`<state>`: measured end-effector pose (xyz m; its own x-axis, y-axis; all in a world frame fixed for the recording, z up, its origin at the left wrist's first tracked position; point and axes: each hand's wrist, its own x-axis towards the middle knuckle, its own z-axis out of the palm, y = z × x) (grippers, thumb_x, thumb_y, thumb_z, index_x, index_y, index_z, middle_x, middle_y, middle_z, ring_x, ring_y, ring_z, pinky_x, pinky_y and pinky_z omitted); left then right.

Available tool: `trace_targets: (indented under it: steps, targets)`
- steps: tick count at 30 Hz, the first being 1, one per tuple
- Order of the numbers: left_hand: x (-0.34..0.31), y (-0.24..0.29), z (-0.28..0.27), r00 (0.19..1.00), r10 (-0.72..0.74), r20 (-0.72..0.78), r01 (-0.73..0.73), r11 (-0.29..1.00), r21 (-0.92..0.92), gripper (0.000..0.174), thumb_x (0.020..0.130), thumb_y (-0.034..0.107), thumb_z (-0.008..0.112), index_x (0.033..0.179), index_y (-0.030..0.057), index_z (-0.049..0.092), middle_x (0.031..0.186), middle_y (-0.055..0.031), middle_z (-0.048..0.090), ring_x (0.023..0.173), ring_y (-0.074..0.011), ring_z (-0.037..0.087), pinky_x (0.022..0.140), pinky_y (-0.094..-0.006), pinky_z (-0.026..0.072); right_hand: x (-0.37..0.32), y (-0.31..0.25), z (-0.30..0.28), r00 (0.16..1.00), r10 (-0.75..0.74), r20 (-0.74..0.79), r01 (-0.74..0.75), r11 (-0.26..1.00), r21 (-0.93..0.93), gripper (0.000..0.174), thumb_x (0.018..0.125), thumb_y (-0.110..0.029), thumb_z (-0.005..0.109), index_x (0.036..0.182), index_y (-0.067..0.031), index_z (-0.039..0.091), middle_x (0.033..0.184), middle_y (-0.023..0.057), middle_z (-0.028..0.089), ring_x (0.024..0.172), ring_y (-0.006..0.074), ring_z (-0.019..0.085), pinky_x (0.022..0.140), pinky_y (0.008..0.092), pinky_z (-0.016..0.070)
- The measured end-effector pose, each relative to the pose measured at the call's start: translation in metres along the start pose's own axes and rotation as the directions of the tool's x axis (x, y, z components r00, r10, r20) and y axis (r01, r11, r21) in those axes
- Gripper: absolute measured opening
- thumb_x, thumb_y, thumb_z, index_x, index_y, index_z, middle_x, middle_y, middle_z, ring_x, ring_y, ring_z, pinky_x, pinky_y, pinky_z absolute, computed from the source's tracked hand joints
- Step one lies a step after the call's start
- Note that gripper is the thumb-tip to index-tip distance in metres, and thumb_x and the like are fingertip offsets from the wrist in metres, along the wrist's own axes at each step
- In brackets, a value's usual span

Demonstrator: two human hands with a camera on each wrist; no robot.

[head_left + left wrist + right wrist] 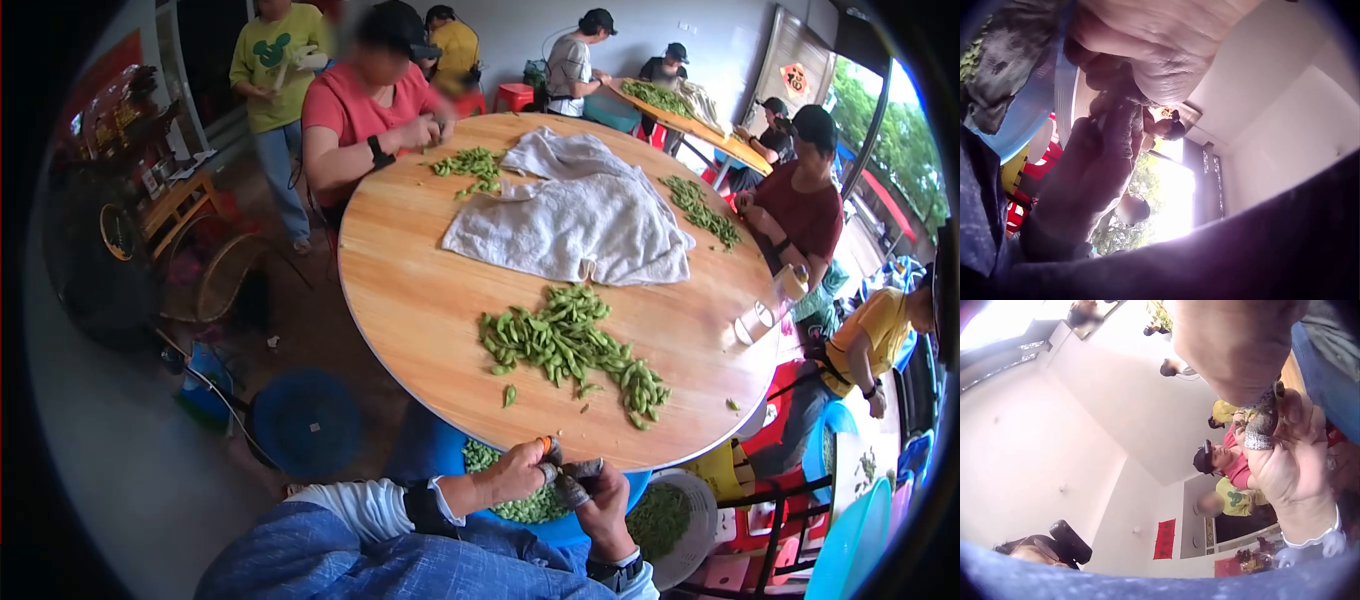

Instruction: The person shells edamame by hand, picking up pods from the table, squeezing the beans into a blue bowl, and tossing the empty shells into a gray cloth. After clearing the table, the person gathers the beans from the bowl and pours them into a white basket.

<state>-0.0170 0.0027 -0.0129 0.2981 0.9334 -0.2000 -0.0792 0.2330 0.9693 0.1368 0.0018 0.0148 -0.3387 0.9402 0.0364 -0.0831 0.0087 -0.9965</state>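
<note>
Over the near edge of the round wooden table (400, 330), my left hand (515, 474) and right hand (604, 508) meet fingertip to fingertip. Dark, worn covers wrap several of the fingers, and an orange band circles one left finger. In the right wrist view the left hand (1300, 462) lies palm toward the camera, its covered thumb against the right hand (1235, 350). I cannot tell what is between the fingertips. Below them, a blue basin (638, 488) holds shelled green beans (530, 507). A pile of green bean pods (560, 340) lies on the table just beyond.
A white towel (580, 215) covers the table's middle, with smaller pod piles (700, 212) around it. A clear cup (755, 322) stands near the right edge. A white basket (700, 500) of pods sits beside the basin. People sit around the table; a person in red (360, 125) works opposite.
</note>
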Motion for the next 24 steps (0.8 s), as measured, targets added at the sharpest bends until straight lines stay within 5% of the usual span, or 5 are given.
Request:
trace_targets:
  steps: [4,11,20,23,24]
  targets:
    - [0.002,0.003,0.009,0.998,0.068,-0.008,-0.068,0.996,-0.059,0.015,0.074,-0.005,0.041,0.084,0.0033,0.048,0.076,0.0026,0.046,0.071,-0.0063,0.041,0.064,-0.0207,0.0351,-0.004,0.004,-0.007,1.000,0.019,-0.002,-0.019,0.999,-0.038,0.014,0.074,0.002,0.060,0.087,0.0024,0.055,0.078,0.0024,0.058,0.071,0.0073,0.054,0.065,0.0208,0.0439]
    - [0.006,-0.019,0.010,0.999,0.025,0.035,-0.022,0.995,-0.097,0.016,0.072,-0.001,0.041,0.085,0.0036,0.048,0.080,0.0014,0.047,0.073,-0.0072,0.042,0.066,-0.0200,0.0349,-0.009,0.007,-0.010,0.998,0.067,-0.002,-0.066,0.986,0.151,0.019,0.074,0.001,0.061,0.091,0.0035,0.054,0.085,0.0038,0.059,0.077,0.0090,0.055,0.071,0.0222,0.0446]
    - [0.003,-0.017,0.012,0.989,0.051,0.140,-0.012,0.963,-0.269,0.029,0.075,-0.006,0.039,0.102,0.0017,0.044,0.087,0.0003,0.049,0.080,-0.0075,0.046,0.070,-0.0214,0.0368,-0.010,0.013,-0.019,0.992,0.128,-0.004,-0.124,0.968,0.219,0.024,0.074,0.000,0.061,0.097,0.0035,0.054,0.089,0.0047,0.060,0.080,0.0097,0.055,0.074,0.0233,0.0441]
    - [0.002,-0.018,0.010,0.987,0.068,0.144,-0.039,0.980,-0.195,0.031,0.074,-0.006,0.041,0.104,0.0015,0.044,0.088,-0.0017,0.052,0.084,-0.0082,0.049,0.072,-0.0232,0.0393,-0.010,0.010,-0.016,0.993,0.117,-0.031,-0.108,0.971,0.212,0.021,0.074,0.001,0.061,0.094,0.0023,0.055,0.087,0.0050,0.060,0.077,0.0107,0.056,0.071,0.0240,0.0453]
    - [0.002,-0.014,0.007,0.982,0.020,0.186,-0.013,0.999,-0.041,0.031,0.074,-0.006,0.042,0.104,0.0018,0.046,0.088,-0.0030,0.053,0.084,-0.0098,0.050,0.072,-0.0239,0.0403,-0.012,0.010,-0.018,0.990,0.120,-0.076,-0.102,0.972,0.210,0.020,0.074,0.001,0.061,0.093,0.0018,0.055,0.087,0.0052,0.060,0.076,0.0112,0.056,0.070,0.0244,0.0457]
